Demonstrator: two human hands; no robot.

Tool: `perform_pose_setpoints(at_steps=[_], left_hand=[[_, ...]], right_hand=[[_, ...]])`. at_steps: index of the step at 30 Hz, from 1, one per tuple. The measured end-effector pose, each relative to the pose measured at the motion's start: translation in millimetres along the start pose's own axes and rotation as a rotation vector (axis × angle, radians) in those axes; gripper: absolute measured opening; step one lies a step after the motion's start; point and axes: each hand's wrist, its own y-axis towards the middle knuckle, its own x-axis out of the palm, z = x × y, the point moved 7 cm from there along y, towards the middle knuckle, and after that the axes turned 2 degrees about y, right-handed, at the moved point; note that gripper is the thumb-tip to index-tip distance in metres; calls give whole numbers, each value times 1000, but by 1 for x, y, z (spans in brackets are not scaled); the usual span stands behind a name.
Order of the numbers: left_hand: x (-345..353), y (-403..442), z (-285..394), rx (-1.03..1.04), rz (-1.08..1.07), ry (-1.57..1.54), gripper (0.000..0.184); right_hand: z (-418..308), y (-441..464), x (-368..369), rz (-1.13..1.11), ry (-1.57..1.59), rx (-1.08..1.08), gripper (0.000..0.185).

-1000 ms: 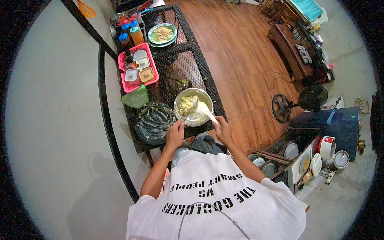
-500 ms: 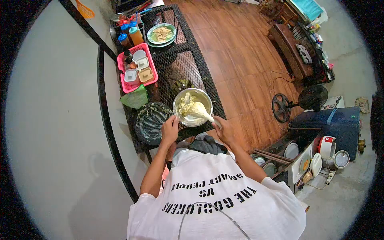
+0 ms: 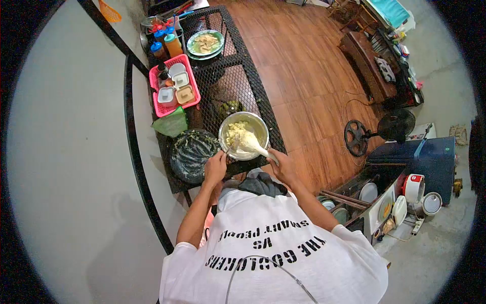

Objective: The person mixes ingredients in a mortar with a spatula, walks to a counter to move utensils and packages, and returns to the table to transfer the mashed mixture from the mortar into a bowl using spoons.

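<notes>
A metal bowl (image 3: 265, 126) with a pale yellow mash (image 3: 237, 130) in it stands near the front edge of the mesh table. My right hand (image 3: 281, 164) is closed round the handle of a white serving spoon (image 3: 260, 150); its mash-coated head lies in the bowl. At the bowl's left rim, my left hand (image 3: 216, 166) pinches a thin metal utensil (image 3: 233, 146) whose tip reaches into the mash. Its exact kind is too small to tell. Just left of that hand sits a black, ridged, rounded thing (image 3: 190, 157) with pale smears.
Behind the bowl, the black mesh table (image 3: 238, 66) bears a pink basket (image 3: 196, 91) of small tubs, a green packet (image 3: 171, 123), sauce bottles (image 3: 172, 45) and a plate of food (image 3: 205, 43). A wall (image 3: 76, 152) runs along the left. A fan (image 3: 396, 125) stands right.
The white spoon's head and the mash on it have shifted slightly left and lower in the bowl. The metal utensil's tip has come down towards the near rim. Both hands stay almost in place.
</notes>
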Motion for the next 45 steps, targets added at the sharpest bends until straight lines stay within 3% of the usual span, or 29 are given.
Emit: perform_pose_setpoints(at_steps=[2, 6, 9, 11, 14, 16, 20, 25, 29, 31, 33, 38, 45], left_hand=[[-6, -5, 8, -30, 37, -34, 26], [-18, -16, 54, 173, 118, -59, 21], [5, -10, 28, 126, 31, 60, 21], [4, -5, 22, 95, 76, 51, 21], [-11, -8, 53, 228, 68, 12, 20], [-4, -9, 57, 208, -54, 152, 20], [5, 6, 13, 113, 71, 188, 22], [-43, -1, 17, -50, 164, 37, 24], [-74, -36, -6, -90, 392, -89, 29], [-78, -57, -26, -195, 390, -93, 26], [-85, -79, -35, -174, 453, -107, 27], [-88, -113, -68, -303, 499, -170, 27], [-74, -142, -102, -378, 569, -184, 26]], right_hand=[[6, 0, -1, -11, 24, 44, 27], [7, 3, -1, -44, 74, 22, 30], [2, 6, 0, -48, 38, -53, 30], [-2, 2, 1, -117, 21, 27, 30], [5, 2, 4, -80, 37, 21, 30], [-3, 5, 0, -80, 58, 35, 29], [-10, 2, 10, -145, 17, 36, 26], [13, -5, 14, -30, 269, 256, 24], [19, 3, 26, -6, 356, 202, 25], [7, 14, 33, -56, 309, 180, 25], [-9, 24, 48, -145, 291, 205, 26], [-77, 63, 100, -287, -32, -80, 31], [-153, 106, 209, -578, -342, -679, 41]])
